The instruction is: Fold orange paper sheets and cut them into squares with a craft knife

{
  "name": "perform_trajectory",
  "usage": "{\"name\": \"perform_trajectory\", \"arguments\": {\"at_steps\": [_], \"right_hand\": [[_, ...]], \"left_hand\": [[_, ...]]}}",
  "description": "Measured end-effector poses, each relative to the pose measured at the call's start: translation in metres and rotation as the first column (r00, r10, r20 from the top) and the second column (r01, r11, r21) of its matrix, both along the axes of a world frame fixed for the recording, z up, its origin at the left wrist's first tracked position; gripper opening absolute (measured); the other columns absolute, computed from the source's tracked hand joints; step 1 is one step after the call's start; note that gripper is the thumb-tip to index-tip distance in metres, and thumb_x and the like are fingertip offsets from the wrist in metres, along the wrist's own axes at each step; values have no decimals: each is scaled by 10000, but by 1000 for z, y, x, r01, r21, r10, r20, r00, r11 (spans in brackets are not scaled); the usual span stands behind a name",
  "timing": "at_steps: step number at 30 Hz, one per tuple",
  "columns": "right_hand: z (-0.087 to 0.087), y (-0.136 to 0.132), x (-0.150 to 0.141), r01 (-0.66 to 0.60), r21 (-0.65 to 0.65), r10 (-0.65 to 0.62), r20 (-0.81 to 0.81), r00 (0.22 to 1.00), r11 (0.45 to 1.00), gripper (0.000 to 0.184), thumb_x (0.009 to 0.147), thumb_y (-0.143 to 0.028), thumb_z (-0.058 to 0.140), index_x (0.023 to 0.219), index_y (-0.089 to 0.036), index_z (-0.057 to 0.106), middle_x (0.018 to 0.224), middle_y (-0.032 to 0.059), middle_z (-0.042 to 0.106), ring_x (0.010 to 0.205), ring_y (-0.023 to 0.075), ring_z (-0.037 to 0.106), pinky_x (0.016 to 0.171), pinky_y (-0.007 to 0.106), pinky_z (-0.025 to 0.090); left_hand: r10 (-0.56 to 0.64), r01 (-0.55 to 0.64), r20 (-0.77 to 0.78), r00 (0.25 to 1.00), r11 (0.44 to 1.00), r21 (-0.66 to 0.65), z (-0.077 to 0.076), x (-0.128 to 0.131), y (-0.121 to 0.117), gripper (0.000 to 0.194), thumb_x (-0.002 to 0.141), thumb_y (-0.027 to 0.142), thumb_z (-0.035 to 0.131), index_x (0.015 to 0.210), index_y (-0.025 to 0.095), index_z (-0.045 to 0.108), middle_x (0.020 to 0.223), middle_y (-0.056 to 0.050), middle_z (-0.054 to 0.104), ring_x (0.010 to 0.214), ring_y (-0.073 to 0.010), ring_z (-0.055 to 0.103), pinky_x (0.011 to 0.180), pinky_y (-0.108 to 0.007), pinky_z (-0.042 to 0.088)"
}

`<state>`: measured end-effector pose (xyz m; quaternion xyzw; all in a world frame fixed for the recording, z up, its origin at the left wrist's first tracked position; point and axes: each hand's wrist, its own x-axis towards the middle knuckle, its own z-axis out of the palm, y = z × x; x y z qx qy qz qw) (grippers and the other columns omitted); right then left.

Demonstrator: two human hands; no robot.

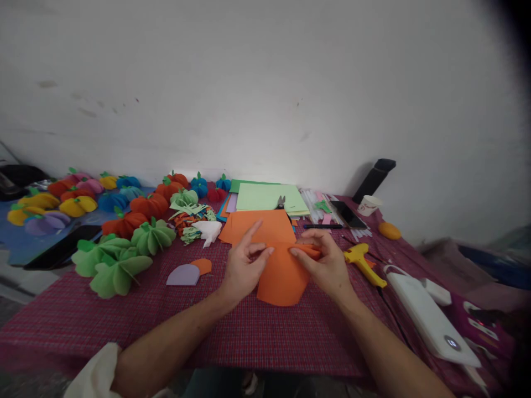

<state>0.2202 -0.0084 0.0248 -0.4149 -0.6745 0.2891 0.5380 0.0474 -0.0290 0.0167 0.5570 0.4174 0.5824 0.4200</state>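
An orange sheet of paper (284,279) with a curved lower edge hangs between my two hands over the table. My left hand (248,260) pinches its upper left edge between thumb and fingers, the index finger pointing up and away. On the other side my right hand (321,260) grips the upper right part, where the paper looks folded or rolled under the fingers. Just behind lies another orange sheet (249,222). Scissors (281,203) rest at the far edge of that sheet. A purple half-round paper piece (183,275) and a small orange one (203,266) lie left of my left hand.
Several paper pumpkins (149,205) crowd the left side, with green ones (120,272) nearest. Paper scraps (193,224) and stacked coloured sheets (269,196) sit behind. To the right are a yellow glue gun (365,265), a phone (348,214), a paper cup (369,205) and a white power bank (431,318).
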Motion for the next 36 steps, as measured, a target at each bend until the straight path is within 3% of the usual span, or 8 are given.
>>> {"name": "perform_trajectory", "arguments": {"at_steps": [4, 7, 10, 14, 19, 25, 31, 36], "right_hand": [[1, -1, -2, -32, -17, 32, -23, 999, 999, 331, 704, -302, 686, 954, -241, 478, 824, 7, 627, 754, 158, 626, 688, 283, 511], [1, -3, -6, -54, -5, 54, -25, 998, 999, 325, 704, -294, 682, 954, -242, 481, 835, 5, 625, 765, 158, 626, 702, 288, 510], [3, -3, -7, -69, -25, 68, -51, 996, 997, 334, 693, -288, 685, 960, -242, 489, 821, 3, 626, 749, 156, 624, 693, 287, 512], [7, -3, -5, -193, -176, 151, -225, 963, 965, 414, 662, -336, 699, 1022, -235, 521, 853, 23, 656, 744, 168, 629, 652, 288, 516], [3, -1, -2, -260, -307, 201, -211, 957, 915, 241, 715, -419, 645, 750, -181, 652, 749, 15, 661, 664, 163, 598, 620, 288, 487], [-5, 2, 1, -157, -274, 106, -191, 976, 949, 316, 748, -475, 593, 671, -173, 643, 642, -1, 603, 585, 139, 527, 545, 251, 437], [-1, 3, 4, -74, -185, 43, -164, 985, 980, 307, 761, -425, 596, 587, -172, 603, 566, -20, 541, 549, 113, 480, 521, 220, 396], [0, 0, 2, -212, -287, 154, -212, 965, 934, 276, 710, -428, 650, 817, -178, 699, 766, 25, 680, 690, 176, 603, 646, 301, 499]], "left_hand": [[-76, 79, 56, 996, 995, -60, -2, 1, 3, 640, 727, 305, 650, 1305, 166, 413, 588, 69, 507, 517, -62, 432, 499, -157, 355], [-145, 153, 70, 987, 980, -129, -6, 0, 6, 359, 698, 340, 671, 986, 129, 644, 690, 5, 615, 629, -110, 544, 587, -214, 440], [-122, 130, 53, 991, 978, -164, -11, -2, 8, 267, 706, 373, 661, 725, 107, 672, 685, -20, 646, 619, -129, 563, 577, -235, 452], [-98, 126, 171, 980, 978, -166, -9, -5, 9, 262, 700, 378, 675, 767, 125, 682, 743, -25, 677, 663, -144, 594, 606, -251, 479], [-67, 104, 230, 971, 983, -153, -4, -6, 10, 277, 690, 371, 689, 833, 135, 694, 766, -28, 687, 692, -152, 610, 652, -269, 495], [-64, 83, 149, 987, 989, -125, -8, -7, 10, 254, 715, 369, 663, 827, 143, 696, 771, -15, 682, 692, -144, 599, 635, -251, 478], [-47, 58, 79, 996, 988, -146, -10, -6, 9, 245, 723, 371, 653, 740, 128, 677, 721, -11, 665, 635, -124, 573, 568, -222, 453], [-50, 76, 176, 983, 987, -143, -7, -6, 10, 252, 714, 377, 657, 758, 129, 669, 729, -12, 667, 634, -126, 580, 571, -229, 467]]}}
